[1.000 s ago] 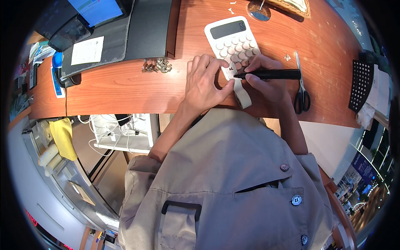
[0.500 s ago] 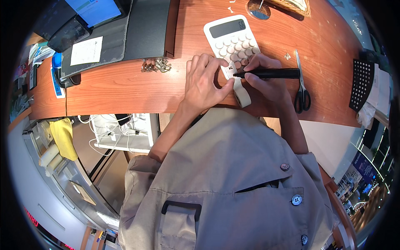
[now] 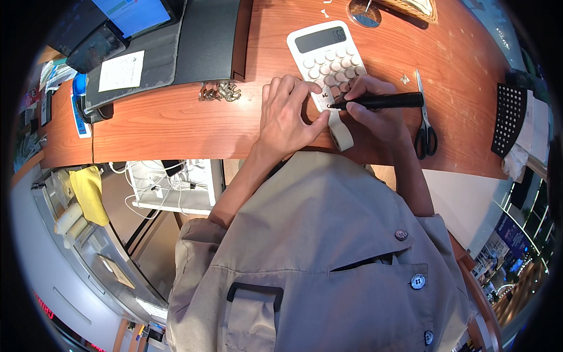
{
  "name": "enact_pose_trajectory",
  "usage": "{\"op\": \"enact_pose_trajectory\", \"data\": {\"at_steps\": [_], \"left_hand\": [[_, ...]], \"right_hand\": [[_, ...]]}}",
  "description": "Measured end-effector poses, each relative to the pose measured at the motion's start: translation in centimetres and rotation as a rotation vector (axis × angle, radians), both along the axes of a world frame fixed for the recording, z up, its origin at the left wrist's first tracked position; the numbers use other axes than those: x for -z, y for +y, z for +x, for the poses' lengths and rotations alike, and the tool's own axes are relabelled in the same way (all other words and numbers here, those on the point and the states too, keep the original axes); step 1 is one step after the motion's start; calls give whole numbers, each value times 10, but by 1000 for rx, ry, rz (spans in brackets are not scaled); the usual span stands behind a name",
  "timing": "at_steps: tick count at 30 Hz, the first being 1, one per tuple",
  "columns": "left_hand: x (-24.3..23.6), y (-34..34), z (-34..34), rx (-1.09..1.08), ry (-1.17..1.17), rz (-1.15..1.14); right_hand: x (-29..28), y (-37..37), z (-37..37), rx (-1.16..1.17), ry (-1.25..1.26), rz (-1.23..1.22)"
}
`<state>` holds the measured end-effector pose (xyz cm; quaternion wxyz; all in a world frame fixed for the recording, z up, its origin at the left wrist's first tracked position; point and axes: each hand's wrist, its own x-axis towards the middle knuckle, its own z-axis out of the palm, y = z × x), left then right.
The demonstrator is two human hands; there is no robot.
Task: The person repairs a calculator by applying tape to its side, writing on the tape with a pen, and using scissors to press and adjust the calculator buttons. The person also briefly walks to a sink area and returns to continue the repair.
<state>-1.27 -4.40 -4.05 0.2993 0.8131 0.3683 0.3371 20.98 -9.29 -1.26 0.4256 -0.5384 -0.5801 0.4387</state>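
Note:
A black marker [image 3: 387, 101] lies across my right hand [image 3: 375, 114], whose fingers are closed around it. Its tip touches a white tape strip [image 3: 326, 102] bearing dark handwritten strokes. The strip runs over the lower left corner of a white calculator [image 3: 319, 61] with round keys and a grey display. Its other end leads to the tape roll [image 3: 342, 139], standing near the desk's front edge. My left hand [image 3: 290, 114] rests with fingers apart beside the calculator; its index fingertip and thumb tip touch the strip's left side. My right fingers hide some lower keys.
Scissors [image 3: 424, 126] with black handles lie right of my right hand. A metal trinket [image 3: 220, 92] sits by the black box [image 3: 205, 41] at left. Farther off are a lit screen [image 3: 132, 17], a paper note [image 3: 121, 71] and a wicker basket [image 3: 419, 9]. White cables [image 3: 176, 182] hang below the desk.
The marker has shifted slightly and tilted a little, and a fresh dark stroke shows on the strip by its tip. My left hand has stayed in place.

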Motion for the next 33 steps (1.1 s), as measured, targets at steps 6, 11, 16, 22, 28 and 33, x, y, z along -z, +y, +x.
{"op": "enact_pose_trajectory", "data": {"at_steps": [6, 11, 16, 22, 28, 33], "left_hand": [[-1, 0, 0, -1, 4, -4], [0, 0, 0, 3, 7, -6], [0, 0, 0, 2, 7, -6], [0, 0, 0, 0, 13, -9], [0, 0, -1, 3, 10, -11], [0, 0, 0, 1, 18, -18]], "right_hand": [[-2, 0, -3, 23, -3, 2], [-4, 0, -3, 3, -40, -20], [-4, 1, -2, -13, -71, -9], [-2, 1, 0, -11, -25, -11], [-4, 1, -1, -2, -17, -25], [-5, 1, -3, 5, -31, -19]]}}
